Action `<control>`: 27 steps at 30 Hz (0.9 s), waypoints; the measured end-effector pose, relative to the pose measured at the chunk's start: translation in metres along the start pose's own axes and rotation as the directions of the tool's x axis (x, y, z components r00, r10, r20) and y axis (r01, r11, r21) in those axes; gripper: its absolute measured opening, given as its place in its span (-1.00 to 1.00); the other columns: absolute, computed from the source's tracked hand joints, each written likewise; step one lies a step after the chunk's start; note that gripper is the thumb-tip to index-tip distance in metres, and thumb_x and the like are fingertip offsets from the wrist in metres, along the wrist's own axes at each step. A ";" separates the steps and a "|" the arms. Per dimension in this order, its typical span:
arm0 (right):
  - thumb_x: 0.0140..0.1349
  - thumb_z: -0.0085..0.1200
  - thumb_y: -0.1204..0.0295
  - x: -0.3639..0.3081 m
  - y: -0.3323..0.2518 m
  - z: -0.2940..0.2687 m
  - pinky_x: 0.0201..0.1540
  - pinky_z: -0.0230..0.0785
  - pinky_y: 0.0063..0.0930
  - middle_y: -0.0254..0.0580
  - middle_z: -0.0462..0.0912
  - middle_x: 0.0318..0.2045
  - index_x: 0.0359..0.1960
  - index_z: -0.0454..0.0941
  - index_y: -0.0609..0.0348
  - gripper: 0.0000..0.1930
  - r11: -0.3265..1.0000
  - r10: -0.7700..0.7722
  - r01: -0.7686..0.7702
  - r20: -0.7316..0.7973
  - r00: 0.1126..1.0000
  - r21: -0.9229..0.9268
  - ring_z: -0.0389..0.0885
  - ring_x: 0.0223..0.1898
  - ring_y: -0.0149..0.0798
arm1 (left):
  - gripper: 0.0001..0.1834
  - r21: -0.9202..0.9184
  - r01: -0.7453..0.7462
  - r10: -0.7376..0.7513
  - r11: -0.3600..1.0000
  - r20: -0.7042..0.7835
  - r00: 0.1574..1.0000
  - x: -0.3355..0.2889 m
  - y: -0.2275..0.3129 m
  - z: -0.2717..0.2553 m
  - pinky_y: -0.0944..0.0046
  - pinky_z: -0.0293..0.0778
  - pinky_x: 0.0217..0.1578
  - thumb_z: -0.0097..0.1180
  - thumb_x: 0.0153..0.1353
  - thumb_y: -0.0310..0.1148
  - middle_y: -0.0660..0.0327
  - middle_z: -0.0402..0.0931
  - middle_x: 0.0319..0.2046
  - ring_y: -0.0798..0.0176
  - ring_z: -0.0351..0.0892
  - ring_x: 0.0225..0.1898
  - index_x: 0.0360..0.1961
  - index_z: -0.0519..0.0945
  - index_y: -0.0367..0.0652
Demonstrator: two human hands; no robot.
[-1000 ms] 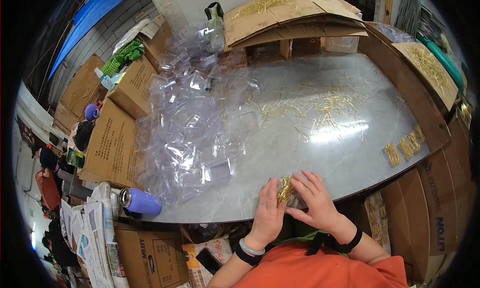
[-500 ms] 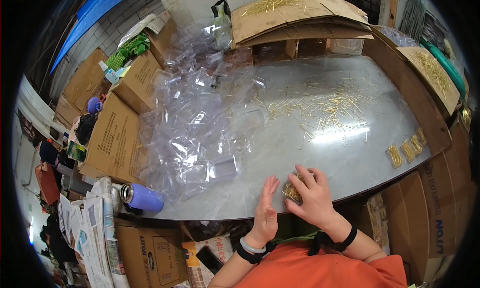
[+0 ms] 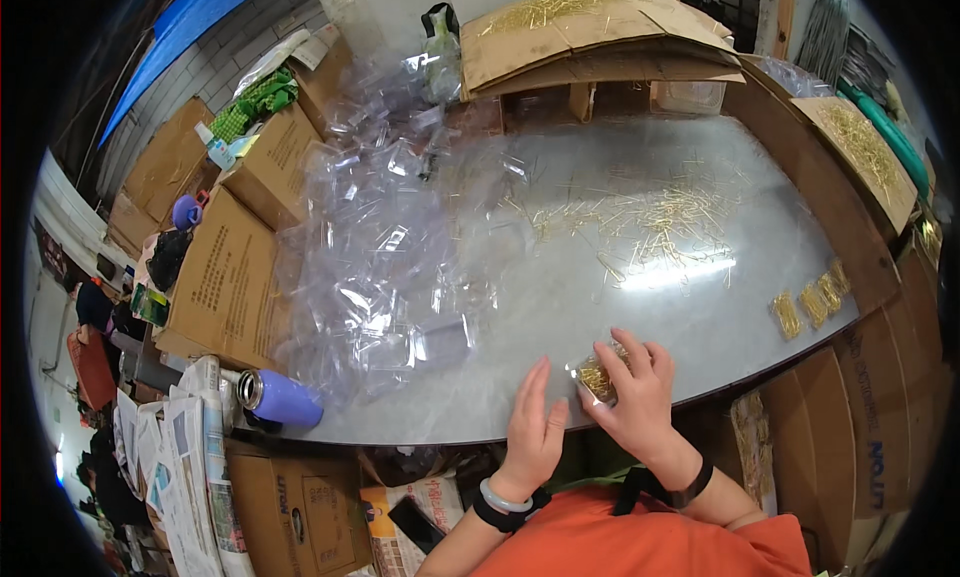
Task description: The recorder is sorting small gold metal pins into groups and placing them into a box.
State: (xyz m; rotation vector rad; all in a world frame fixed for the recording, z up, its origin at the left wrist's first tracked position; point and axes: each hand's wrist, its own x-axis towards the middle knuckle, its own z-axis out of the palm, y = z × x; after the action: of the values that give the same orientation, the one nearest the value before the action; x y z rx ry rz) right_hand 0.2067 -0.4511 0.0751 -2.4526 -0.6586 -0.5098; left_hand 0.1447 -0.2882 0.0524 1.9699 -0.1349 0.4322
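At the near edge of the metal table, my right hand (image 3: 637,397) curls over a small clear pack of gold-coloured wire pins (image 3: 597,379), its fingers around the pack's top and side. Part of that pack is hidden under the fingers. My left hand (image 3: 533,427) stands on edge just left of it, fingers straight and thumb apart, with nothing in it. Loose gold pins (image 3: 675,222) lie scattered across the tabletop beyond. By the right edge several filled packs of pins (image 3: 812,303) stand in a row.
A heap of clear plastic boxes (image 3: 385,247) covers the table's left half. A purple flask (image 3: 282,397) lies at the near left corner, beside cardboard boxes (image 3: 215,277). Cardboard sheets bearing pins (image 3: 600,32) rise at the back. A cardboard wall (image 3: 815,167) borders the right side.
My right hand has shifted slightly right with the pack, and more of the pack shows. The left hand has tilted a little, its thumb now farther out.
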 end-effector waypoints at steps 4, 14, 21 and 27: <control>-0.02 0.39 0.18 0.000 0.004 0.004 0.20 0.20 0.00 -0.17 0.42 0.28 0.19 0.55 0.00 -0.34 0.994 0.040 -0.039 0.013 0.999 -0.098 0.34 0.13 0.09 | -0.41 0.378 -0.139 0.106 0.915 0.107 0.989 -0.003 0.008 0.008 -0.11 0.16 0.38 0.01 0.45 -0.30 -0.23 0.17 0.41 -0.36 0.11 0.44 0.38 0.27 -0.45; -0.04 0.44 0.28 -0.005 0.017 -0.009 0.35 0.15 0.06 0.05 0.26 0.39 0.40 0.24 0.21 -0.07 0.993 -0.012 -0.011 0.188 0.982 0.121 0.23 0.29 0.23 | -0.33 0.494 -0.171 0.100 0.853 0.168 0.981 0.004 0.015 0.015 -0.14 0.22 0.35 0.19 0.36 -0.13 -0.19 0.24 0.38 -0.36 0.12 0.43 0.28 0.40 -0.47; -0.02 0.37 0.39 -0.009 0.027 -0.019 0.38 0.16 0.03 0.10 0.23 0.40 0.42 0.18 0.26 -0.08 0.980 -0.013 -0.043 0.282 0.959 0.194 0.19 0.33 0.27 | -0.40 0.543 -0.311 0.200 0.780 0.255 0.946 0.024 0.010 0.018 -0.14 0.30 0.31 0.30 0.27 -0.10 -0.17 0.33 0.32 -0.36 0.21 0.38 0.13 0.50 -0.38; 0.09 0.27 0.41 -0.002 0.054 -0.035 0.43 0.10 0.00 0.11 0.23 0.40 0.42 0.19 0.22 -0.17 0.817 -0.057 -0.096 0.245 0.968 0.569 0.14 0.42 0.22 | -0.35 0.264 -0.152 0.109 0.952 0.171 0.979 0.022 0.001 0.018 -0.11 0.27 0.34 0.28 0.29 -0.17 -0.16 0.24 0.38 -0.33 0.18 0.41 0.26 0.37 -0.35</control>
State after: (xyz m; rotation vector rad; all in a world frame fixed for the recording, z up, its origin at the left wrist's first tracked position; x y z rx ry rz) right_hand 0.2270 -0.5118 0.0796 -1.9426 -0.7567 0.0312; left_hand 0.1690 -0.3025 0.0545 2.2795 -0.3210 0.4004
